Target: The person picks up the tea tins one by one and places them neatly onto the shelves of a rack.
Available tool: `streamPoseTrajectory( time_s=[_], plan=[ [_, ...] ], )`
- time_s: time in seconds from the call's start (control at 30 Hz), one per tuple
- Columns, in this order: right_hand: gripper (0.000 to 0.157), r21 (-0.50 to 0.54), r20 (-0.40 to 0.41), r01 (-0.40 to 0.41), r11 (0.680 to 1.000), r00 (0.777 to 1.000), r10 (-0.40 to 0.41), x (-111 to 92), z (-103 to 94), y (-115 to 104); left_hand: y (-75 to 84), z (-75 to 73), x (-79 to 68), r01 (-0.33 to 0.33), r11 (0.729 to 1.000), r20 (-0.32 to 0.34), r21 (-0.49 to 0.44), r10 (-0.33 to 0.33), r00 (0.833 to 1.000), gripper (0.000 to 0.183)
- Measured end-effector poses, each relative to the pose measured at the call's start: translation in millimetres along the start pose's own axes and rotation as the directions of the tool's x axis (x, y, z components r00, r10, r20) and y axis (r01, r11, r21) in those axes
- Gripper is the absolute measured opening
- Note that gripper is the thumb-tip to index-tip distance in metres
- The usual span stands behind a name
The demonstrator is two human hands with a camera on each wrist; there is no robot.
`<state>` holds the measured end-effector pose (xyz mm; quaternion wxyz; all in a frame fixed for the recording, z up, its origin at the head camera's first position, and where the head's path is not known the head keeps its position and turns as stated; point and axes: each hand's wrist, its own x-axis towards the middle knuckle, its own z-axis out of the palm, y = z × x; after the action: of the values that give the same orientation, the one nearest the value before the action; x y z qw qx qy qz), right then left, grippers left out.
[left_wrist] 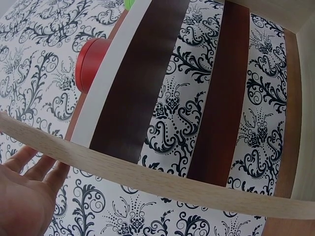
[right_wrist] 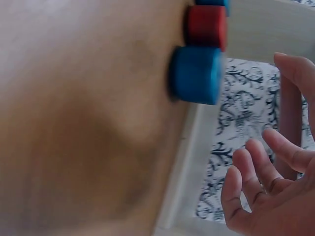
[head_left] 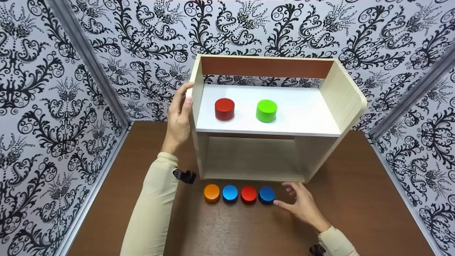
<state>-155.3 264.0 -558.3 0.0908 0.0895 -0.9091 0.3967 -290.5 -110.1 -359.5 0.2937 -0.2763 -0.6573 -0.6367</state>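
My left hand [head_left: 179, 117] grips the upper left side panel of a small wooden shelf unit [head_left: 268, 133], its fingertips passing behind the panel in the left wrist view. Beside the right end of a row of round blocks, my right hand [head_left: 302, 204] has its fingers spread and holds nothing. Its thumb tip is right at the dark blue block [head_left: 267, 195]. The row continues leftward with a red block [head_left: 248, 195], a light blue block [head_left: 230, 193] and an orange block [head_left: 212, 193]. On the white upper shelf stand a dark red block [head_left: 224, 109] and a green block [head_left: 266, 110].
The row stands on a brown table [head_left: 227, 234] just in front of the shelf unit's lower compartment [head_left: 249, 156]. Behind and at both sides rise patterned walls [head_left: 149, 46]. The unit's right side panel [head_left: 343, 96] stands above the upper shelf.
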Motion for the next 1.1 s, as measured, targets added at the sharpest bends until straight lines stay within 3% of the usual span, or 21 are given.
streamPoseTrajectory(
  time_s=[0.53, 1.1],
  plan=[
    [0.067, -0.051, 0.121, -0.105, 0.993, 0.986, 0.111, -3, 18.8, 22, -1.0, -0.9, -0.7, 0.019, 1.0, 0.013, -0.005, -0.018, 1.0, 0.04],
    [0.074, -0.166, 0.15, -0.088, 0.982, 0.982, 0.114, 10, 37.1, 21, 1.0, -1.4, 0.1, 0.016, 1.0, 0.017, 0.003, -0.016, 1.0, 0.04]
  ],
)
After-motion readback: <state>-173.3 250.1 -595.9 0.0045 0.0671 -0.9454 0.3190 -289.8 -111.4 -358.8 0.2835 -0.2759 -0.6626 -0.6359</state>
